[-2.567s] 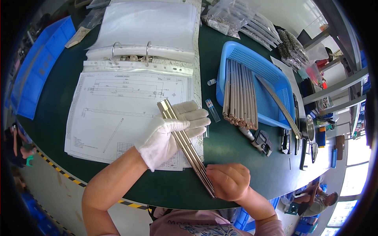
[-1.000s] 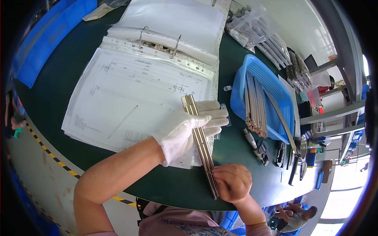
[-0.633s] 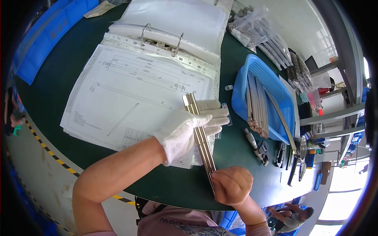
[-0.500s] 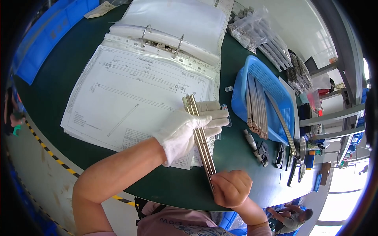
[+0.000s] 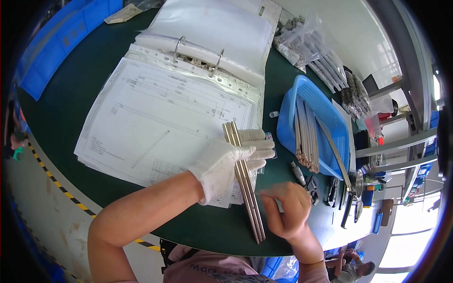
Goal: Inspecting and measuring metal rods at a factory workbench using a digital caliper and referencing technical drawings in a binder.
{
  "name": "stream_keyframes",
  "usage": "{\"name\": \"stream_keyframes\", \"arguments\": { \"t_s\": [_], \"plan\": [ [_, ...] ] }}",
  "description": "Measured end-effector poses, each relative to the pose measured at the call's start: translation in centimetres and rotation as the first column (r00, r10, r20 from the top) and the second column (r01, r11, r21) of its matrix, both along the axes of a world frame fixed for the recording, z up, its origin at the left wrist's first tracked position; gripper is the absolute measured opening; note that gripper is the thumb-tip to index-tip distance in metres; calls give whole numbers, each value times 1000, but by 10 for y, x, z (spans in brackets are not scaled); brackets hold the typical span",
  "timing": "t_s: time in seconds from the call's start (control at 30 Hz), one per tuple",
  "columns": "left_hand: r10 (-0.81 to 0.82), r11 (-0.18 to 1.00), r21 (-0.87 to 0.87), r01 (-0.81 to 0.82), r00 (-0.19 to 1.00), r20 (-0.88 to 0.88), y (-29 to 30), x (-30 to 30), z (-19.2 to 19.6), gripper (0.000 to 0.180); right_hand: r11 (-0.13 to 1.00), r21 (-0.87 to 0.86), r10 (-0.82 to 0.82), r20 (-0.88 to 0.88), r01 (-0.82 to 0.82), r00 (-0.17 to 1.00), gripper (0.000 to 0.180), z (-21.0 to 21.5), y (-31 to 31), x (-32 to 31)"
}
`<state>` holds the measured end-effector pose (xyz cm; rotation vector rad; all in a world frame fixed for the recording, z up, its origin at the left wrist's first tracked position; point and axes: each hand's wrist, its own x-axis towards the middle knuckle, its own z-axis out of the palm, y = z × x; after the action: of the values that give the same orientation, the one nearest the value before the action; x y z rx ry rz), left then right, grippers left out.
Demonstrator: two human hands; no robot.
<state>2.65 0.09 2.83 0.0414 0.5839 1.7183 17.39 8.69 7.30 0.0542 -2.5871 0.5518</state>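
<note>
Slanting across the white-gloved left hand point(image 5: 222, 165), a few slim metal rods point(image 5: 247, 188), clamped under the thumb, with the other fingers spread out behind; lower ends near the front edge of the green table point(image 5: 198, 226). Just beside, the bare right hand point(image 5: 289, 207), with fingers bent; at its fingertips a thin light line point(image 5: 257, 193), maybe a fine pin, too blurred to say if really pinched.

As a judgement, possible from here: sliding or fanning of the rods, because of smooth metal pressed at one place only; a fall over the table edge, because of its nearness; a scratch, in case of a hard, pointed pin.

Hidden under the thumb: the middle of the rods; hard to make out, their exact number and any contact with the table. Partly covered by the right hand, a measuring tool point(image 5: 298, 173). Farther out, hidden by the basket wall point(image 5: 286, 127), part of more rods point(image 5: 306, 137); cut off at upper left, a blue bin point(image 5: 66, 42).
</note>
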Motion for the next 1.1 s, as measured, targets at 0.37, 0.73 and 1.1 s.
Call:
{"name": "stream_keyframes", "arguments": {
  "t_s": [0.37, 0.73, 1.1],
  "plan": [
    [-11, 999, 37, 11, 1000, -4, 2, 1, -9, 37, 979, -1, 204, 41, -204, 978, 12, -17, 3, -1],
    [-28, 993, 121, 15, 994, 107, 1, -2, -10, 37, 970, -189, 155, -16, -155, 988, 7, -42, 10, 19],
    [-37, 998, 52, 38, 999, -13, -1, -1, -3, 39, 1000, -22, 4, -32, -5, 999, 11, -21, 11, -7]
  ]
}}
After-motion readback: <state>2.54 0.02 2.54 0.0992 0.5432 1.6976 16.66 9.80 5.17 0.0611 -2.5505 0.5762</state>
